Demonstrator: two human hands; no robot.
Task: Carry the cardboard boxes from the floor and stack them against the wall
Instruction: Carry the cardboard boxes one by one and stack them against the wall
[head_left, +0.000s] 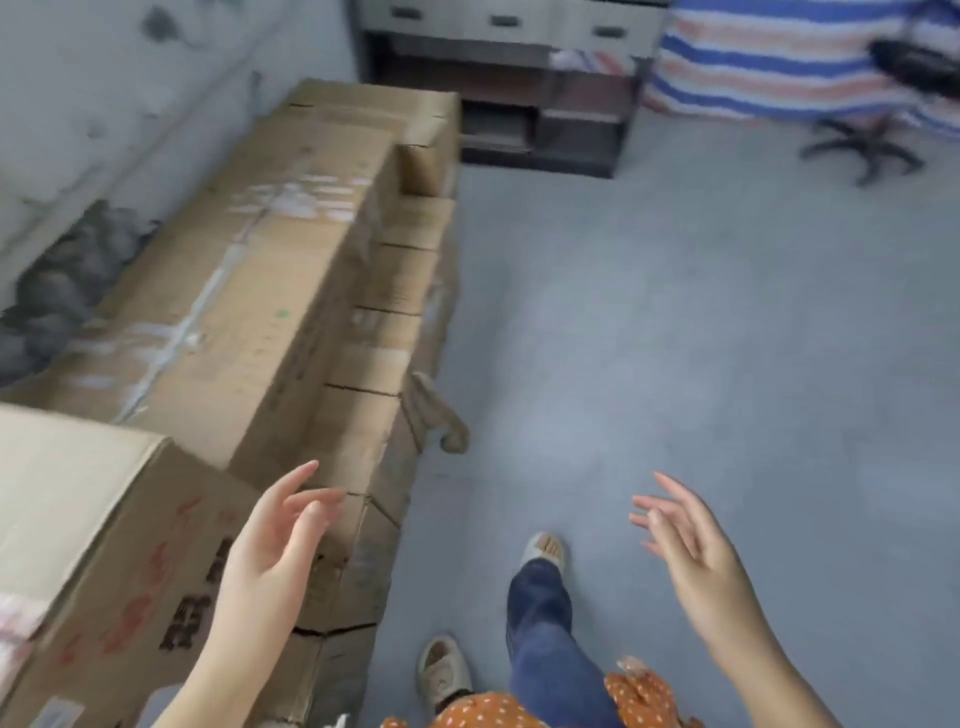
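Note:
Brown cardboard boxes are stacked along the grey wall on the left. A long taped box lies on top of the row, and lower boxes line its right side. A nearer box with red and black print sits at the lower left. My left hand is held in the air just in front of that box, fingers straight and spread, holding nothing. My right hand hovers over the bare floor, fingers relaxed and spread, also empty.
Grey floor stretches to the right. A dark shelf unit with drawers stands at the back. A striped tarp and an office chair base are at the far right. A cardboard scrap lies by the stack. My feet are below.

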